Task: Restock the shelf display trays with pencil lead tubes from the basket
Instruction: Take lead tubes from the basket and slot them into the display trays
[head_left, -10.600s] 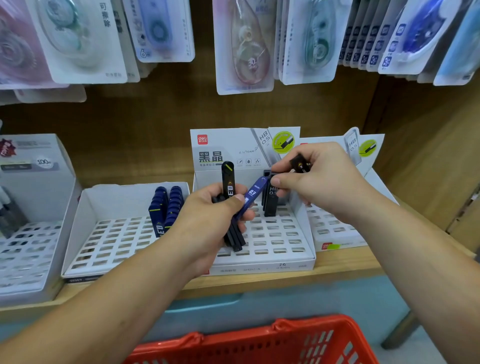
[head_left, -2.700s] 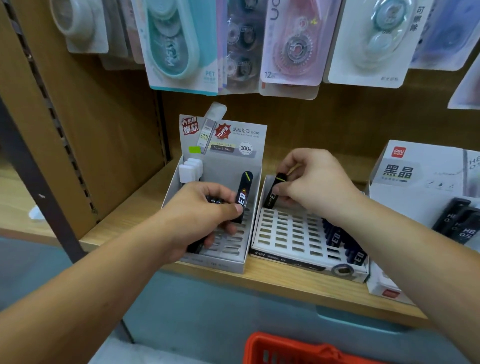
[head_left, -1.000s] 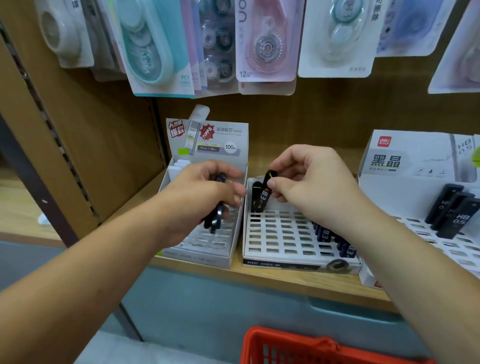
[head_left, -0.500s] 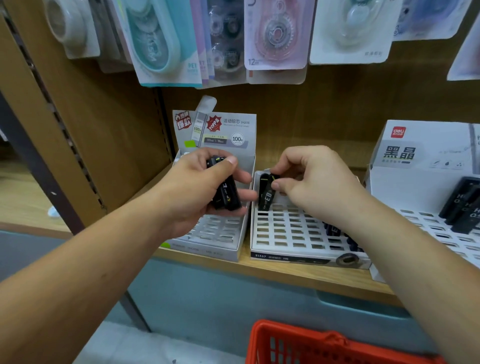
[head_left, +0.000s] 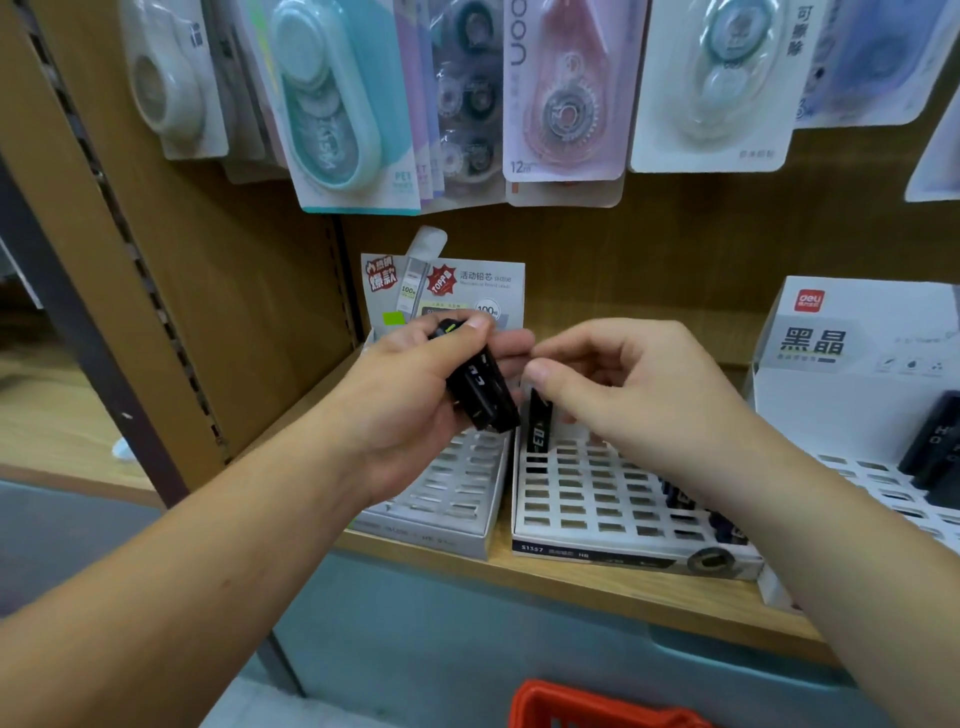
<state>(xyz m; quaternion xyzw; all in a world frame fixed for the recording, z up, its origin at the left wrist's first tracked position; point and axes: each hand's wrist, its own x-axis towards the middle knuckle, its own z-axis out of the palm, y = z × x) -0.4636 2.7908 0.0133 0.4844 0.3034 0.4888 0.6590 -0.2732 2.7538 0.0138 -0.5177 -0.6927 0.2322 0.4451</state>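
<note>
The black tube (head_left: 538, 431) now stands upright in the back-left slot of the centre tray (head_left: 597, 552). The right hand (head_left: 623, 395) curls over its top, and its grip is unclear. At centre frame the left hand (head_left: 415, 400) clutches a tube bundle (head_left: 480, 389).

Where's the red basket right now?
In the head view, the red basket shows at the bottom edge, slightly right of centre, below the front of the wooden shelf.

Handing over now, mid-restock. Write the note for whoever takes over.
Left hand grips a bundle of black tubes.
Right hand pinches the top of one tube standing in the middle tray's back-left slot.
Done: that tube is in; blue tubes stand on the tray's right side.
Left: release it, slot the bundle into free slots, refill from the basket.
</note>
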